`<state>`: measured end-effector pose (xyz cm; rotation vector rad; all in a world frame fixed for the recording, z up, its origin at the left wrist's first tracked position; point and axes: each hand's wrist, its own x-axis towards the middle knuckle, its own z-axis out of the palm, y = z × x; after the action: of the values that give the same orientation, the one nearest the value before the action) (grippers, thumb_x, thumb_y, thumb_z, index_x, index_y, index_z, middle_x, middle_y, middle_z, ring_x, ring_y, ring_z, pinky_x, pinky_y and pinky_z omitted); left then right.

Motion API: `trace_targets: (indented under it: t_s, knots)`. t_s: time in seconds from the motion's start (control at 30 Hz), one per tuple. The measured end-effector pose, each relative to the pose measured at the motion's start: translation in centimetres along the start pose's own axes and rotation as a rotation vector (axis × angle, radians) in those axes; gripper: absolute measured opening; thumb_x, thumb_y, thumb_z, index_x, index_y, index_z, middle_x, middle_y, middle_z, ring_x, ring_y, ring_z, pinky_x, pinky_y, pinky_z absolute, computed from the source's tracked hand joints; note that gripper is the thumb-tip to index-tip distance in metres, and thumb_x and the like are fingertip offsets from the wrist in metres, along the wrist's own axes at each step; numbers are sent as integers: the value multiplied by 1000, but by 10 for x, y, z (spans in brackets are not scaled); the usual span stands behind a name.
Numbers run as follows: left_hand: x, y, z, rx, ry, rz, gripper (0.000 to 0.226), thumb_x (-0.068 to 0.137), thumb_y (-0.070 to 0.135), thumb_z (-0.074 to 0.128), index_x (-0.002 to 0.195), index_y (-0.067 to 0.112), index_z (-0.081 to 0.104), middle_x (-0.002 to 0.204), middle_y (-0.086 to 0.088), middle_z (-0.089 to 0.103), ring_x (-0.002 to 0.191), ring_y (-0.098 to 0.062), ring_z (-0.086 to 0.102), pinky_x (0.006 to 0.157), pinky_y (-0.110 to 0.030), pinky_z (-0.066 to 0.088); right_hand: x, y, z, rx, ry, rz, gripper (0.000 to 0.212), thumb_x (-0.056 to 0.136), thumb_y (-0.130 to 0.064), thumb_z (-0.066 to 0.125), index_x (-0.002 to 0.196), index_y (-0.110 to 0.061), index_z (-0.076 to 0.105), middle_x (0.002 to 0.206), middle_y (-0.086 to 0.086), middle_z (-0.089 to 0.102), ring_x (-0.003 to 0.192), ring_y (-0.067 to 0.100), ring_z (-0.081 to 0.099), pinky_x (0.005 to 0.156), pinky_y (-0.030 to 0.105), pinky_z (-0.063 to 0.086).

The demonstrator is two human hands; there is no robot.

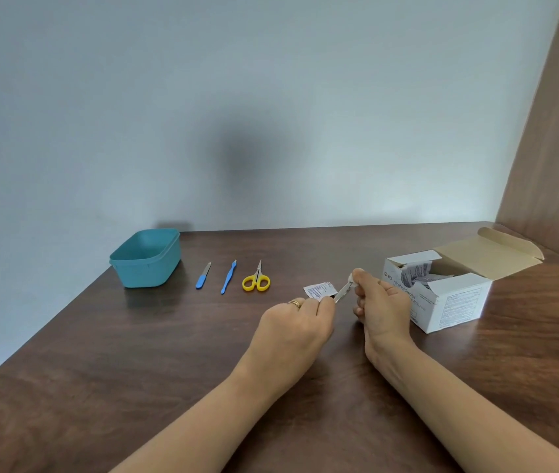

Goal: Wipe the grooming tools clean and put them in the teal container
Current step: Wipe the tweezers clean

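My left hand grips the near end of a slim metal grooming tool above the table. My right hand pinches a small white swab around the tool's far tip. A torn swab wrapper lies just behind my left hand. On the table to the left lie yellow-handled scissors, a long blue tool and a short blue nail file in a row. The teal container stands at the far left with nothing visible inside.
An open white box of alcohol swabs stands at the right, its flap folded back towards the brown side panel. The dark wooden table ends at a slanting left edge, and a pale wall runs behind it.
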<state>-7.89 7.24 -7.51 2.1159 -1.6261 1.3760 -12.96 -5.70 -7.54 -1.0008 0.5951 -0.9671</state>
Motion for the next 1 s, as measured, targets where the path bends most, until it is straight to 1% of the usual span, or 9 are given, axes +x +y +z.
trace_targets:
  t_s: [0.07, 0.13, 0.23, 0.37, 0.47, 0.6, 0.73, 0.9, 1.0]
  knots:
    - [0, 1, 2, -64, -60, -62, 22, 77, 16, 63, 61, 22, 49, 49, 7, 45, 40, -12, 43, 36, -24, 25, 2, -2, -1, 4, 10, 2, 24, 82, -13, 68, 59, -13, 61, 56, -4, 49, 41, 5, 31, 46, 21, 29]
    - [-3, 3, 0, -188, -118, -292, 20, 83, 23, 51, 64, 22, 48, 50, 6, 49, 42, -12, 48, 37, -24, 32, 3, -3, -3, 50, -4, 6, 25, 83, -13, 69, 60, -14, 61, 56, -4, 49, 41, 4, 31, 43, 18, 29]
    - [-7, -2, 1, -614, -240, -625, 22, 95, 25, 47, 75, 17, 52, 63, 2, 60, 59, -18, 57, 56, -35, 45, 5, -2, -3, 97, -40, 11, 20, 86, -14, 67, 67, -14, 63, 58, -2, 43, 42, 3, 31, 42, 16, 30]
    - [-8, -7, 3, -916, -164, -837, 22, 95, 23, 53, 76, 16, 61, 65, 7, 68, 56, -2, 60, 60, -21, 49, 6, 1, -2, 86, -60, 12, 14, 89, -13, 64, 75, -16, 65, 62, 0, 38, 43, 3, 30, 42, 14, 32]
    - [-7, -7, 3, -1007, -136, -884, 23, 96, 24, 54, 78, 14, 63, 65, 6, 68, 54, -2, 60, 57, -17, 48, 6, 1, -2, 75, -68, 27, 13, 88, -11, 64, 76, -16, 66, 63, -1, 42, 47, 3, 33, 45, 14, 34]
    - [-7, -7, 2, -1015, -131, -870, 23, 96, 27, 54, 79, 16, 64, 65, 8, 68, 56, -2, 60, 56, -15, 47, 5, -1, -2, 82, -114, 89, 10, 88, -9, 62, 80, -14, 66, 68, -1, 52, 48, 3, 37, 48, 14, 38]
    - [-6, -7, 0, -1026, -127, -881, 22, 96, 27, 54, 79, 17, 64, 64, 9, 67, 56, -2, 60, 56, -15, 47, 3, -4, -2, 141, -157, 137, 15, 89, -4, 59, 79, -13, 65, 70, 1, 63, 46, 2, 40, 48, 14, 39]
    - [-7, -7, 1, -1028, -133, -871, 22, 96, 27, 54, 79, 16, 64, 64, 9, 68, 59, -7, 62, 57, -19, 49, 3, -3, -2, 152, -210, 173, 12, 90, -8, 59, 80, -13, 65, 72, 1, 64, 50, 3, 41, 47, 14, 41]
    - [-8, -7, 2, -1014, -136, -863, 21, 96, 26, 55, 79, 18, 64, 64, 9, 68, 58, -6, 62, 57, -18, 49, 3, -4, -1, 152, -242, 176, 10, 89, -10, 60, 80, -11, 65, 72, 1, 64, 47, 1, 42, 46, 13, 41]
